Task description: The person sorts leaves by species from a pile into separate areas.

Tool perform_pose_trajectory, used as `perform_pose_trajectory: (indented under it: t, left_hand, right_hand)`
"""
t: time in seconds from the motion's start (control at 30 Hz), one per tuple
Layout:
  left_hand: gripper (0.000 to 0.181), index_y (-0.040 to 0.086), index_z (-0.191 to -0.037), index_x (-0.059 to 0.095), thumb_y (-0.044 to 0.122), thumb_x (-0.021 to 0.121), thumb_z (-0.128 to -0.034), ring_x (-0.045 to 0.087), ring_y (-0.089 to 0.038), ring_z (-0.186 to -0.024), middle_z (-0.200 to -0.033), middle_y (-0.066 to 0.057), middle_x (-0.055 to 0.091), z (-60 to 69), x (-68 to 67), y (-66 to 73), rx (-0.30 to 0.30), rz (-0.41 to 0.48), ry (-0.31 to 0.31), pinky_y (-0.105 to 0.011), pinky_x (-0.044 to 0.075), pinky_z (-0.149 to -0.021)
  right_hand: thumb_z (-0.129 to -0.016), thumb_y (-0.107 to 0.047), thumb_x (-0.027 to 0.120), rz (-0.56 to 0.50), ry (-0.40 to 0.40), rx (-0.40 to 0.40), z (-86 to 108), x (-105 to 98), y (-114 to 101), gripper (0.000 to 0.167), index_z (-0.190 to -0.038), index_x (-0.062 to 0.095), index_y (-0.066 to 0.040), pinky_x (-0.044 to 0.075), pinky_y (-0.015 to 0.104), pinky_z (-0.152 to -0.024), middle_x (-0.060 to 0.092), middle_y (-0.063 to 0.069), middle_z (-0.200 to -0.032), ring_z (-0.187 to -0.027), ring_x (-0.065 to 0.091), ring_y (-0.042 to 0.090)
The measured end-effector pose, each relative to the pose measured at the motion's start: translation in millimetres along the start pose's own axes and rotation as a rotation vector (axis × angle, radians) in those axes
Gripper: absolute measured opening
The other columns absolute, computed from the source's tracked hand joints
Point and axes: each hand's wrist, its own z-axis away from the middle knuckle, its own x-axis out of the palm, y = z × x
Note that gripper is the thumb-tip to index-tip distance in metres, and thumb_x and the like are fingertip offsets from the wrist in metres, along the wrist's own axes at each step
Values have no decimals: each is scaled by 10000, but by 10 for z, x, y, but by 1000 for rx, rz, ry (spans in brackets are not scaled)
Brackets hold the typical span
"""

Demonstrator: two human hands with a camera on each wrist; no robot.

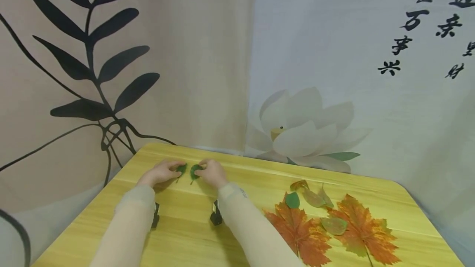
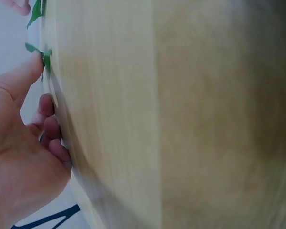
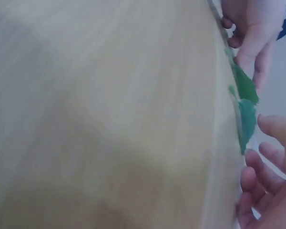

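Two small green leaves lie side by side near the far left edge of the table. My left hand [image 1: 162, 172] pinches the left green leaf [image 1: 182, 169] by its edge with thumb and forefinger. In the left wrist view, the thumb of this hand [image 2: 19, 129] touches the leaf [image 2: 47, 61], while the other fingers are curled. The right hand [image 1: 215, 173] has thumb and forefinger at the other green leaf [image 1: 194, 172]. Seen from the right wrist, this leaf [image 3: 247, 123] sits between those fingertips; how firmly they grip is unclear. Both leaf stems point toward me.
Two large orange maple leaves [image 1: 297, 232] [image 1: 361, 228] lie on the right of the yellow wooden table [image 1: 185, 242]. Smaller leaves lie around them, including a round green leaf [image 1: 292, 200] and a yellow-green one [image 1: 334, 226]. Printed curtains [image 1: 208, 52] hang behind the table.
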Motion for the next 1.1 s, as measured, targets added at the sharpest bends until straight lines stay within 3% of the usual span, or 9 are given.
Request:
perform_pose_trajectory:
  t: [0.2, 0.37, 0.47, 0.57, 0.7, 0.87, 0.97, 1.1]
  left_hand:
    - [474, 30, -1444, 418, 173, 526, -1006, 273, -583, -1299, -1476, -360, 246, 23, 67, 37, 52, 74, -13, -707, 277, -995]
    - [508, 17, -1470, 347, 207, 490, -1021, 240, -588, -1307, -1465, -379, 239, 85, 36, -50, 74, 157, -32, -672, 277, -1022]
    - [524, 21, -1473, 330, 252, 477, -1026, 351, -581, -1227, -1390, -422, 296, 153, -28, -110, 96, 162, -14, -615, 405, -935]
    - [519, 4, -1470, 314, 243, 467, -1035, 504, -481, -1024, -1308, -425, 359, 203, -103, -99, 96, 176, 0, -483, 486, -794]
    - [508, -48, -1455, 300, 200, 459, -1041, 533, -408, -965, -1266, -401, 411, 220, -227, 75, 120, 170, 5, -474, 496, -777]
    - [485, -54, -1436, 342, 211, 454, -1045, 450, -530, -1144, -1294, -390, 413, 133, -355, 366, 220, 82, 34, -622, 437, -872]
    - [481, -9, -1433, 394, 259, 469, -1040, 445, -518, -1173, -1312, -361, 439, 83, -362, 544, 254, 36, 51, -630, 430, -882]
    - [499, 65, -1449, 423, 323, 491, -1027, 457, -446, -1196, -1345, -285, 465, 68, -275, 829, 277, 33, 14, -596, 431, -909]
  right_hand:
    - [-913, -209, 680, -122, -27, -31, 88, -192, 105, 426, -1290, 598, -28, 539, 293, -684, 706, 88, -946, -773, 667, 179]
    - [-930, -174, 648, -149, -45, -57, 130, -424, 182, 411, -1297, 581, 0, 507, 252, -564, 690, 122, -857, -718, 666, 268]
    - [-926, -201, 655, -108, -52, -87, 152, -627, 221, 397, -1273, 605, -17, 515, 261, -593, 679, 85, -875, -740, 647, 238]
    - [-924, -241, 661, -34, -47, -122, 197, -891, 238, 364, -1238, 643, -58, 523, 277, -646, 672, 28, -909, -775, 628, 166]
    - [-930, -256, 657, 36, -41, -173, 305, -1284, 259, 326, -1217, 667, -102, 509, 292, -651, 661, 12, -893, -767, 605, 137]
    - [-934, -255, 646, 83, -54, -220, 519, -1702, 316, 313, -1226, 671, -145, 497, 288, -658, 650, -15, -881, -796, 610, 150]
    - [-940, -262, 639, 117, -81, -233, 670, -1894, 358, 312, -1234, 665, -162, 502, 303, -671, 662, -12, -907, -821, 626, 176]
    - [-947, -282, 637, 167, -115, -248, 874, -2109, 450, 328, -1244, 651, -143, 522, 333, -761, 683, 44, -1062, -910, 641, 180]
